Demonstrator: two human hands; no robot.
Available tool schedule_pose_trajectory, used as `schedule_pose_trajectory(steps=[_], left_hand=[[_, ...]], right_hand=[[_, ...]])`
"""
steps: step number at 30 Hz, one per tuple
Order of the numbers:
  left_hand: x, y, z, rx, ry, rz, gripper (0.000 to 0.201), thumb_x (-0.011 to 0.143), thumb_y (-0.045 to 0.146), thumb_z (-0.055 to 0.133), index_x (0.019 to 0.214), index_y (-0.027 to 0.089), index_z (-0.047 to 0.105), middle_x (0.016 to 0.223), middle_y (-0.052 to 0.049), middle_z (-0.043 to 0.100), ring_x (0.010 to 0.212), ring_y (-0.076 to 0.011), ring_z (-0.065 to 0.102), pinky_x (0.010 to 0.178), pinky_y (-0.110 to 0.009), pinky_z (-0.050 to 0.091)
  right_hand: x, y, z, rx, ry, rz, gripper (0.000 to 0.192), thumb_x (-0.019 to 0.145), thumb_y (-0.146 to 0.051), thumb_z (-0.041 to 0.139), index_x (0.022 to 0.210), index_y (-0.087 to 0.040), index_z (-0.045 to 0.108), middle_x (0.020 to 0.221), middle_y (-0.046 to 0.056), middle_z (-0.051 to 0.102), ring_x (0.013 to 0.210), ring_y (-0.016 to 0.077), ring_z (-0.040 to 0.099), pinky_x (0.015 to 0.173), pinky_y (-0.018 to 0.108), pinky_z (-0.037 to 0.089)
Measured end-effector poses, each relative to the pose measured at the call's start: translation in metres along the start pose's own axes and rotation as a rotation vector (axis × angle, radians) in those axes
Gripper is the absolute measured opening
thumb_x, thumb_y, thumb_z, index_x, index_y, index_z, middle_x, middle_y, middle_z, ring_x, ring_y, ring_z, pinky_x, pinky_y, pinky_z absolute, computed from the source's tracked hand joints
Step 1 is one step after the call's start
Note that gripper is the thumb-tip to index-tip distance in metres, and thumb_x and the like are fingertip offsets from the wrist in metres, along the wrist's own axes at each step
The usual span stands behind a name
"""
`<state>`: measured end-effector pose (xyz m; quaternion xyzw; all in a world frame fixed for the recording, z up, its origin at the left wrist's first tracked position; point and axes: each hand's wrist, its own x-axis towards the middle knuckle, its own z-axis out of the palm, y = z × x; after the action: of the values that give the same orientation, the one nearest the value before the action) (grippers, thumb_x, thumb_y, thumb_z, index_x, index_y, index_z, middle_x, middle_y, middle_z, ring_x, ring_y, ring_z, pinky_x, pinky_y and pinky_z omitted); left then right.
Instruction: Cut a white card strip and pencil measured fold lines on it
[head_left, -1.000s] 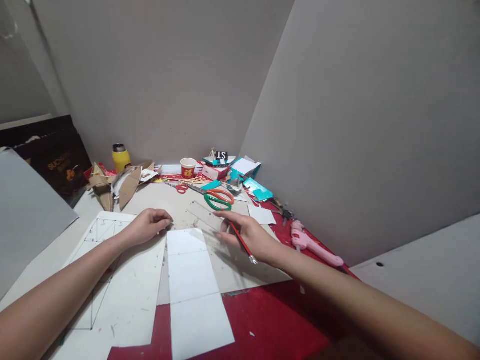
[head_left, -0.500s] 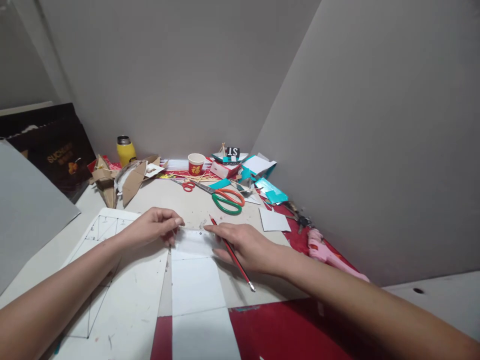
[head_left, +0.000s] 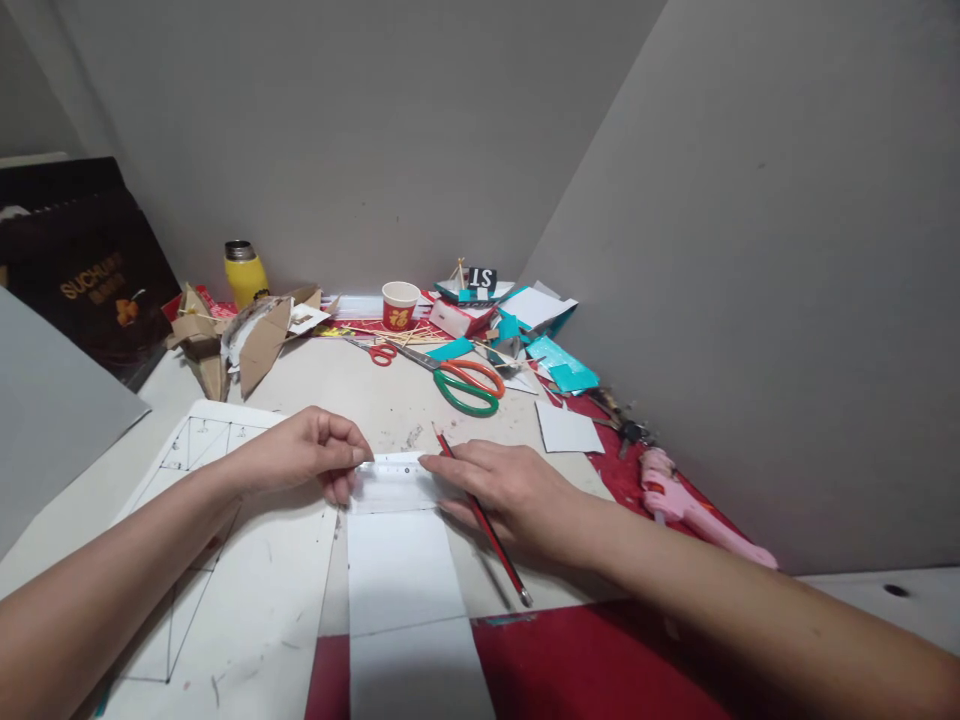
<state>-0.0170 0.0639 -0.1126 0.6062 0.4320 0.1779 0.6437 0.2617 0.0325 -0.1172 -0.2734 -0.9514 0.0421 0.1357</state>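
A clear ruler point(head_left: 396, 488) lies across the far end of a long white card strip point(head_left: 401, 570), which has thin lines drawn across it. My left hand point(head_left: 319, 455) pinches the ruler's left end between thumb and fingers. At the ruler's other end, my right hand point(head_left: 514, 495) presses with its fingers, and a red and black pencil point(head_left: 496, 540) rests tucked among them, tip pointing away from me. Beneath my left forearm is a white sheet point(head_left: 262, 620) with triangles and lines drawn on it.
Large scissors point(head_left: 469, 388) and small red scissors point(head_left: 382, 353) lie beyond my hands. Farther back stand a paper cup point(head_left: 400, 305), a yellow bottle point(head_left: 244, 275) and cardboard scraps point(head_left: 262, 350). A pink glue gun point(head_left: 682, 505) and a white card point(head_left: 568, 428) lie to the right.
The view has shifted slightly, so the back items appear higher and the right-side ones farther right. Markings on the ruler now show more clearly. Both hands keep their hold.
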Motion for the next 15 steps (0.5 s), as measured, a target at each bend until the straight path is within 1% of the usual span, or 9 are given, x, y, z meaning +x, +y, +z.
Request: schedule_pose_trajectory(steps=[3, 5, 7, 9, 11, 12, 13, 14, 15], left_hand=[[0.001, 0.004, -0.001, 0.030, 0.102, 0.029, 0.028, 0.076, 0.042, 0.068, 0.078, 0.014, 0.066, 0.063, -0.004, 0.070, 0.053, -0.0143, 0.061, 0.055, -0.028, 0.048], [-0.002, 0.012, 0.001, 0.069, 0.190, 0.071, 0.025, 0.078, 0.040, 0.065, 0.074, 0.016, 0.064, 0.062, -0.002, 0.068, 0.054, -0.0139, 0.059, 0.056, -0.028, 0.046], [-0.011, 0.025, 0.010, 0.221, 0.288, 0.144, 0.024, 0.081, 0.040, 0.060, 0.070, 0.018, 0.064, 0.061, -0.001, 0.066, 0.056, -0.0151, 0.059, 0.057, -0.028, 0.045], [-0.025, 0.035, 0.029, 0.533, 0.336, 0.227, 0.028, 0.085, 0.038, 0.052, 0.065, 0.022, 0.064, 0.059, 0.000, 0.065, 0.055, -0.0171, 0.058, 0.053, -0.029, 0.041], [-0.039, 0.036, 0.056, 0.803, 0.325, 0.312, 0.025, 0.084, 0.032, 0.052, 0.062, 0.025, 0.064, 0.057, -0.001, 0.066, 0.047, -0.0170, 0.056, 0.046, -0.030, 0.037], [-0.046, 0.031, 0.072, 0.935, 0.313, 0.376, 0.022, 0.083, 0.029, 0.054, 0.063, 0.026, 0.064, 0.059, -0.003, 0.067, 0.044, -0.0170, 0.054, 0.042, -0.030, 0.035], [-0.051, 0.022, 0.088, 1.069, 0.267, 0.493, 0.015, 0.079, 0.024, 0.057, 0.066, 0.027, 0.065, 0.059, -0.004, 0.068, 0.041, -0.0178, 0.053, 0.037, -0.031, 0.031], [-0.056, 0.011, 0.102, 1.179, 0.254, 0.630, 0.014, 0.076, 0.019, 0.058, 0.069, 0.027, 0.067, 0.056, -0.005, 0.067, 0.039, -0.0190, 0.053, 0.032, -0.031, 0.026], [-0.059, -0.001, 0.115, 1.211, 0.271, 0.664, 0.018, 0.072, 0.012, 0.058, 0.068, 0.027, 0.068, 0.053, -0.007, 0.067, 0.038, -0.0205, 0.053, 0.029, -0.031, 0.023]], right_hand=[[-0.005, -0.003, -0.002, -0.010, -0.009, 0.002, 0.030, 0.096, -0.025, 0.047, 0.122, -0.012, 0.058, 0.089, 0.011, 0.066, 0.076, 0.0205, 0.058, 0.065, 0.032, 0.047], [-0.008, -0.005, -0.004, -0.004, -0.023, 0.007, 0.030, 0.097, -0.025, 0.047, 0.121, -0.013, 0.058, 0.090, 0.011, 0.066, 0.077, 0.0206, 0.058, 0.065, 0.032, 0.047], [-0.012, -0.008, -0.005, 0.004, -0.028, 0.013, 0.029, 0.097, -0.025, 0.047, 0.121, -0.013, 0.058, 0.089, 0.011, 0.066, 0.078, 0.0207, 0.058, 0.064, 0.032, 0.046], [-0.014, -0.010, -0.005, 0.017, -0.027, 0.016, 0.030, 0.096, -0.026, 0.048, 0.121, -0.014, 0.058, 0.088, 0.011, 0.066, 0.078, 0.0212, 0.059, 0.064, 0.032, 0.047], [-0.016, -0.011, -0.006, 0.047, -0.032, 0.012, 0.031, 0.096, -0.027, 0.048, 0.122, -0.014, 0.057, 0.089, 0.011, 0.067, 0.079, 0.0218, 0.059, 0.065, 0.033, 0.048], [-0.016, -0.013, -0.006, 0.065, -0.045, 0.010, 0.031, 0.096, -0.027, 0.048, 0.123, -0.015, 0.057, 0.090, 0.011, 0.067, 0.080, 0.0220, 0.059, 0.066, 0.033, 0.048], [-0.015, -0.014, -0.006, 0.081, -0.065, 0.010, 0.031, 0.096, -0.027, 0.048, 0.123, -0.015, 0.057, 0.090, 0.010, 0.067, 0.080, 0.0220, 0.059, 0.067, 0.034, 0.049], [-0.015, -0.015, -0.006, 0.092, -0.087, 0.010, 0.030, 0.096, -0.027, 0.048, 0.123, -0.016, 0.057, 0.090, 0.010, 0.067, 0.080, 0.0220, 0.059, 0.068, 0.034, 0.049], [-0.014, -0.017, -0.005, 0.094, -0.108, 0.013, 0.029, 0.096, -0.026, 0.047, 0.122, -0.016, 0.057, 0.089, 0.010, 0.067, 0.080, 0.0220, 0.058, 0.068, 0.034, 0.049]])
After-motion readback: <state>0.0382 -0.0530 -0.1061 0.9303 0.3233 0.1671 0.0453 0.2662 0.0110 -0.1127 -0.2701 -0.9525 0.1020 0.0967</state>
